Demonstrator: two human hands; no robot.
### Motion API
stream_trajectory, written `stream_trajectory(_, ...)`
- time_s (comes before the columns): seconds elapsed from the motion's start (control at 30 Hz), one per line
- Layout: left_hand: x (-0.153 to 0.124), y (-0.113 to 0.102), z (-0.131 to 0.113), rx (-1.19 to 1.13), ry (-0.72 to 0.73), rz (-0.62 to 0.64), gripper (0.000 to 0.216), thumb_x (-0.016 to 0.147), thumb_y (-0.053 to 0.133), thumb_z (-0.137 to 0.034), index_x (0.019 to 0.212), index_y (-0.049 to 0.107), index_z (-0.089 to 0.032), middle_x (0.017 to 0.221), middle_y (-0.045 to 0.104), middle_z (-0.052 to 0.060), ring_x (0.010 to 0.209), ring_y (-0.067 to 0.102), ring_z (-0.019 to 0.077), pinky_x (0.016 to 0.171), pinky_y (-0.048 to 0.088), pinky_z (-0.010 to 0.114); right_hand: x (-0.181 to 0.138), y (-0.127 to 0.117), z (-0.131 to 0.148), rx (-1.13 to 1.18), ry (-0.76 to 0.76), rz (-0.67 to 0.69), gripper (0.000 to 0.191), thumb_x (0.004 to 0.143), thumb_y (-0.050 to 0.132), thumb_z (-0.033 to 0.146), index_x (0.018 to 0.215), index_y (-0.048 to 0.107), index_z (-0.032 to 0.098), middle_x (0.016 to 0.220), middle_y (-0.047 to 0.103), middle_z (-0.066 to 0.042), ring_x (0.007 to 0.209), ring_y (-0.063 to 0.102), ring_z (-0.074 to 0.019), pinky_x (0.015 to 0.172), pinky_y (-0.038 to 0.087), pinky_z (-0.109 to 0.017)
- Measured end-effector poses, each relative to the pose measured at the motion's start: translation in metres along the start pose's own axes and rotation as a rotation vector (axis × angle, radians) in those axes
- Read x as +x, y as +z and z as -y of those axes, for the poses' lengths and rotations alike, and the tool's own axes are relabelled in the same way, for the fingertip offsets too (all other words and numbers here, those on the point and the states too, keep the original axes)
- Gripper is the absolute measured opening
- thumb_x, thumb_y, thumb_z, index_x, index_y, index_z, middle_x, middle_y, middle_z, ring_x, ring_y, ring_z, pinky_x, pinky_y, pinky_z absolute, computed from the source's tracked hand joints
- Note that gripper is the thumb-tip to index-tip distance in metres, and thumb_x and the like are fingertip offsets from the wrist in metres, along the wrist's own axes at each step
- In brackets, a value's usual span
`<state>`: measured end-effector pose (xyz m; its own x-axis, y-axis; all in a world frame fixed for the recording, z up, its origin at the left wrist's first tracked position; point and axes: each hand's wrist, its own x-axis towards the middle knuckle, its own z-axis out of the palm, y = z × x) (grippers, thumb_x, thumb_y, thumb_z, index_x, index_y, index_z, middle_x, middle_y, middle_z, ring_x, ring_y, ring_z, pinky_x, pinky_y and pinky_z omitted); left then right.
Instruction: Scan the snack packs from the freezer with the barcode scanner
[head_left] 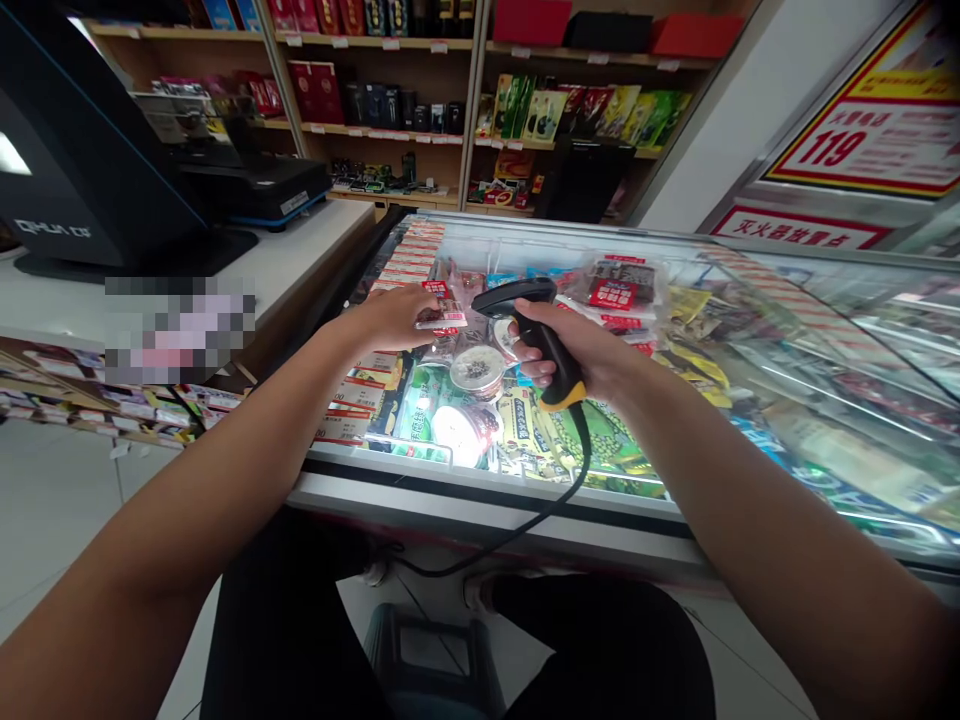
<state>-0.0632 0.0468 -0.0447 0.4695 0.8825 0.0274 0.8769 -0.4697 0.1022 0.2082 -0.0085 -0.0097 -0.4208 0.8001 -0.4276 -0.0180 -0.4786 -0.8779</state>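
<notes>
At the bottom of the frame the person's dark-clad legs stand over a black stool [431, 650] on the pale floor, and a black cable [559, 495] loops up from there across the front rim of the chest freezer [487, 490]. Both bare forearms reach in from the lower corners to the middle of the frame. The right hand [592, 360] is clenched round the yellow-footed handle of a black barcode scanner [525, 300], whose head points left. Just beside that head, the left hand [390, 318] lies palm down with its fingertips on a small red-and-white packet [444, 320], which rests on the freezer's glass lid; whether the fingers pinch it or only press it cannot be told. Packaged foods show through the glass beneath. At upper left a white worktop [307, 250] carries a dark till screen [67, 170] and a black printer [255, 188]. Across the top, wooden shelves [420, 135] hold boxed goods, with a red and yellow sign [877, 130] at upper right.
</notes>
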Motion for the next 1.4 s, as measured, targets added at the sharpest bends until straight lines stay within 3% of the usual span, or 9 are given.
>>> stream_trajectory(0.2, 0.002, 0.002, 0.0, 0.004, -0.005, -0.012, 0.052, 0.089, 0.056, -0.052, 0.131, 0.061, -0.022, 0.141, 0.062, 0.013, 0.128, 0.061, 0.0349, 0.1, 0.049, 0.045, -0.004, 0.003, 0.0, -0.078, -0.037, 0.025, 0.032, 0.102, 0.06, 0.045, 0.085, 0.051, 0.019, 0.063, 0.043, 0.003, 0.046, 0.035, -0.0061, 0.04, 0.031, -0.018)
stream_trajectory(0.33, -0.002, -0.007, 0.002, 0.049, -0.074, -0.007, 0.049, 0.088, 0.057, -0.048, 0.128, 0.062, -0.02, 0.135, 0.067, 0.015, 0.123, 0.064, 0.035, 0.094, 0.05, 0.044, -0.009, -0.002, 0.004, -0.242, -0.165, -0.082, 0.031, 0.098, 0.064, 0.05, 0.093, 0.053, 0.021, 0.067, 0.054, -0.001, 0.048, 0.045, -0.0104, 0.042, 0.037, -0.023)
stream_trajectory(0.53, -0.007, -0.016, 0.023, 0.161, -0.247, 0.025, 0.045, 0.083, 0.06, -0.045, 0.121, 0.063, -0.021, 0.129, 0.07, 0.015, 0.115, 0.068, 0.0359, 0.086, 0.052, 0.041, -0.028, -0.023, 0.027, -0.738, -0.47, -0.61, 0.027, 0.094, 0.065, 0.046, 0.098, 0.063, 0.019, 0.083, 0.066, -0.011, 0.055, 0.055, -0.0177, 0.051, 0.043, -0.033)
stream_trajectory(0.63, -0.006, -0.016, 0.028, 0.185, -0.336, -0.005, 0.039, 0.085, 0.057, -0.05, 0.111, 0.068, -0.023, 0.125, 0.071, 0.014, 0.111, 0.07, 0.0374, 0.082, 0.054, 0.042, -0.031, -0.042, 0.034, -0.996, -0.588, -0.915, 0.029, 0.093, 0.064, 0.042, 0.11, 0.065, 0.019, 0.094, 0.068, -0.016, 0.081, 0.066, -0.0301, 0.069, 0.05, -0.041)
stream_trajectory(0.7, -0.006, -0.015, 0.025, 0.193, -0.383, -0.026, 0.041, 0.088, 0.053, -0.053, 0.109, 0.071, -0.022, 0.124, 0.072, 0.015, 0.111, 0.07, 0.0388, 0.083, 0.055, 0.044, -0.029, -0.055, 0.036, -1.143, -0.532, -0.979, 0.033, 0.092, 0.064, 0.043, 0.114, 0.065, 0.018, 0.102, 0.069, -0.02, 0.096, 0.067, -0.0377, 0.079, 0.05, -0.046)
stream_trajectory(0.83, -0.007, -0.012, 0.013, 0.231, -0.375, -0.096, 0.047, 0.09, 0.052, -0.051, 0.115, 0.072, -0.016, 0.128, 0.07, 0.02, 0.123, 0.064, 0.0424, 0.098, 0.053, 0.051, -0.022, -0.068, 0.034, -1.336, -0.311, -0.895, 0.034, 0.09, 0.064, 0.047, 0.107, 0.069, 0.018, 0.101, 0.072, -0.022, 0.093, 0.068, -0.0418, 0.075, 0.05, -0.047)
stream_trajectory(0.97, -0.002, -0.004, 0.001, 0.18, -0.252, -0.14, 0.038, 0.092, 0.052, -0.045, 0.111, 0.07, -0.017, 0.131, 0.069, 0.017, 0.127, 0.06, 0.0375, 0.103, 0.051, 0.048, -0.021, -0.054, 0.032, -1.349, -0.342, -0.808, 0.033, 0.092, 0.062, 0.048, 0.105, 0.068, 0.019, 0.093, 0.072, -0.017, 0.078, 0.067, -0.0334, 0.066, 0.049, -0.042)
stream_trajectory(1.23, -0.001, 0.012, -0.031, -0.184, 0.099, -0.099, 0.053, 0.098, 0.049, -0.049, 0.14, 0.056, -0.017, 0.142, 0.061, 0.014, 0.133, 0.055, 0.029, 0.109, 0.047, 0.041, -0.019, -0.014, 0.011, -1.053, -0.187, -0.131, 0.039, 0.094, 0.065, 0.06, 0.098, 0.061, 0.021, 0.064, 0.063, -0.005, 0.051, 0.059, -0.019, 0.047, 0.042, -0.031)
stream_trajectory(1.4, -0.006, 0.012, -0.051, -0.216, 0.105, -0.016, 0.08, 0.09, 0.058, -0.068, 0.153, 0.045, -0.019, 0.151, 0.052, 0.016, 0.14, 0.046, 0.0349, 0.115, 0.042, 0.047, -0.011, -0.012, 0.0, -0.91, -0.231, -0.012, 0.043, 0.094, 0.066, 0.064, 0.093, 0.061, 0.022, 0.061, 0.063, -0.006, 0.052, 0.058, -0.0186, 0.047, 0.041, -0.03)
